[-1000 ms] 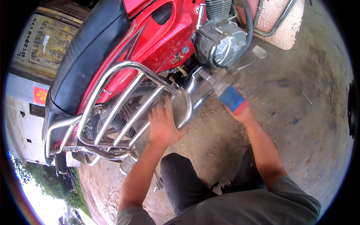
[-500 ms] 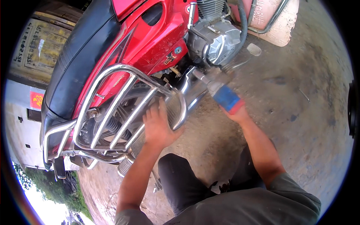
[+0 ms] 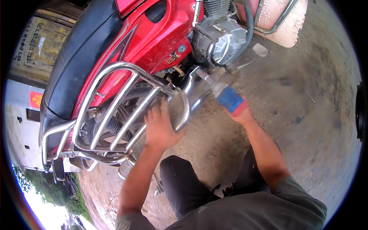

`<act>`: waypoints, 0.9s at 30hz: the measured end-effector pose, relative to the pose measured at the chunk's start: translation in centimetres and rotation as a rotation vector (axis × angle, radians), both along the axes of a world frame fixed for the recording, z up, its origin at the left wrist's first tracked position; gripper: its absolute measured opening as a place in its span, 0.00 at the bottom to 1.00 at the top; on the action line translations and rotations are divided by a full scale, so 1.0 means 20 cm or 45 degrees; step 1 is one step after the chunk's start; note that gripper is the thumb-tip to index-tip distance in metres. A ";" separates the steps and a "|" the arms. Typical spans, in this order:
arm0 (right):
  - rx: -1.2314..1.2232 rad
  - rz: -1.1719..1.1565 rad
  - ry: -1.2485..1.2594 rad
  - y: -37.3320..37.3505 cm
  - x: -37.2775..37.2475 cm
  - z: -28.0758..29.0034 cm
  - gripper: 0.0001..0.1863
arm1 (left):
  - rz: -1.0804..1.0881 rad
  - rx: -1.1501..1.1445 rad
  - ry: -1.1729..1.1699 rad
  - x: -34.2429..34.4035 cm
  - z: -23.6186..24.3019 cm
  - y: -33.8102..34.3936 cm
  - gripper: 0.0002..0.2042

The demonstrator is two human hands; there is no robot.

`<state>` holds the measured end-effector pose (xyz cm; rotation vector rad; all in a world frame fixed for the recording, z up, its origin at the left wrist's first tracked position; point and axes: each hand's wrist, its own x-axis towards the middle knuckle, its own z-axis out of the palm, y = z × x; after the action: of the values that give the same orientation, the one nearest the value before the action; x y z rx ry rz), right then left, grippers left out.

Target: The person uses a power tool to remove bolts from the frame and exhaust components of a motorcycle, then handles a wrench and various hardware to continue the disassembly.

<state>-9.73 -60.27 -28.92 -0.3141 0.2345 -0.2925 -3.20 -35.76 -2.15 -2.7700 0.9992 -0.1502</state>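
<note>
A red motorcycle [image 3: 153, 46] with a black seat stands before me, with a chrome side guard [image 3: 135, 78] of several bars over its rear wheel. My left hand [image 3: 159, 128] rests with fingers spread on the lower part of the guard, against its bars. In my right hand [image 3: 241, 114] is a blue and red power wrench [image 3: 230, 99] with a grey nose and a metal socket shaft. That shaft reaches to a chrome tube beside the engine [image 3: 222, 40]; whether its tip sits on a fastener I cannot tell. My fingers around the tool are partly hidden by its body.
A pinkish panel [image 3: 281, 23] is at the top right, next to a curved metal bar. On the dirt floor [image 3: 306, 126] lies a thin metal rod [image 3: 310, 97]. My bent knees [image 3: 180, 184] are below the guard. A worn yellow wooden door [image 3: 38, 46] stands behind the seat.
The whole view has shifted slightly, so the motorcycle sits a little farther left. Both hands keep their places on the guard and the tool.
</note>
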 end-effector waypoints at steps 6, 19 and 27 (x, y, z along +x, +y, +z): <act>-0.017 0.047 -0.223 -0.01 -0.01 0.05 0.31 | -0.001 -0.012 0.007 0.00 -0.01 0.01 0.60; -1.609 -0.211 0.062 -0.03 -0.06 0.28 0.09 | 0.025 -0.003 0.034 0.00 0.00 0.00 0.60; -1.311 -0.157 -0.102 -0.03 -0.01 0.10 0.12 | 0.032 0.002 0.037 0.00 0.00 0.00 0.60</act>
<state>-9.89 -60.91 -26.99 -1.3055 0.0035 -0.5349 -3.24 -35.75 -2.13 -2.7897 0.9704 -0.1052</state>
